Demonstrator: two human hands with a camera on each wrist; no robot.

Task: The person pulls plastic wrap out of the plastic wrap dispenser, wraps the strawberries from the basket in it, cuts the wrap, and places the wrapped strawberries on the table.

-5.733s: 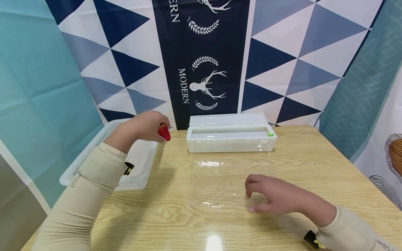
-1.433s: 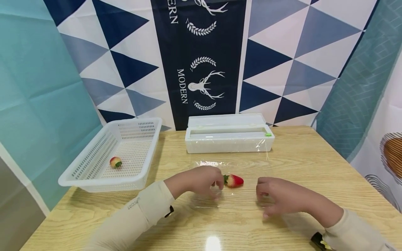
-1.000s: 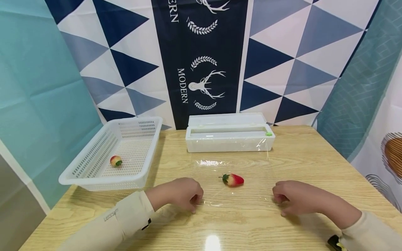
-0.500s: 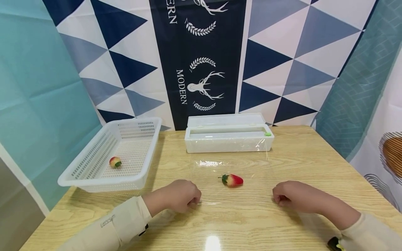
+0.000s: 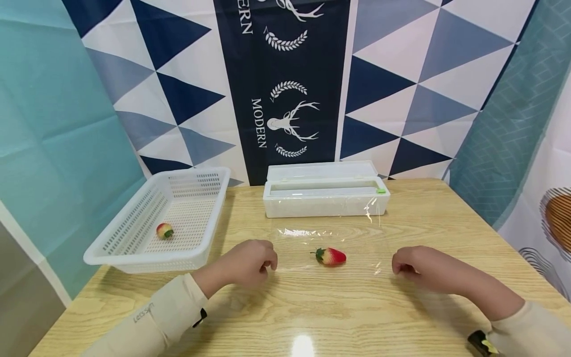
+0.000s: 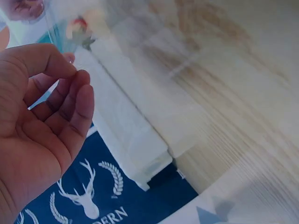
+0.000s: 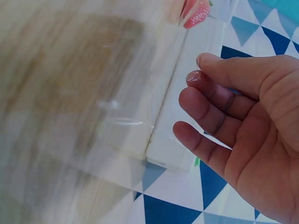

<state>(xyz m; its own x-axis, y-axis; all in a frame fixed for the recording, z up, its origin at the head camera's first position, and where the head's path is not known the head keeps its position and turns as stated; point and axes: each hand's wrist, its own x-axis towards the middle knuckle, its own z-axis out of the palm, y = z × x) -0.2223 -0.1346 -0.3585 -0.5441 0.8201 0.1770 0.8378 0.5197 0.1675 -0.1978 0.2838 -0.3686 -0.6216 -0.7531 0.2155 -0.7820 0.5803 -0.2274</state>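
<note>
A sheet of clear cling film (image 5: 299, 232) stretches from the front of the white box (image 5: 325, 206) toward me, with a red and pale strawberry (image 5: 331, 256) lying on its middle, leaves to the left. My left hand (image 5: 252, 263) pinches the film's near left corner; thumb and index finger meet in the left wrist view, the hand (image 6: 46, 102) seen from the palm side. At the near right corner my right hand (image 5: 428, 270) pinches the film too. In the right wrist view a shiny bit of film shows at that hand's (image 7: 247, 112) thumb and index tips.
A white perforated basket (image 5: 198, 258) stands at the left, holding another strawberry (image 5: 164, 230). The box has its lid raised and a small green piece (image 5: 381, 191) at its right end. A patterned cloth (image 5: 294, 74) hangs behind the wooden table (image 5: 312, 312).
The left hand brought the strawberry from the basket, laid it on the film and let go. Both hands then took the near corners, and the film's near edge has since risen and moved away from me.
</note>
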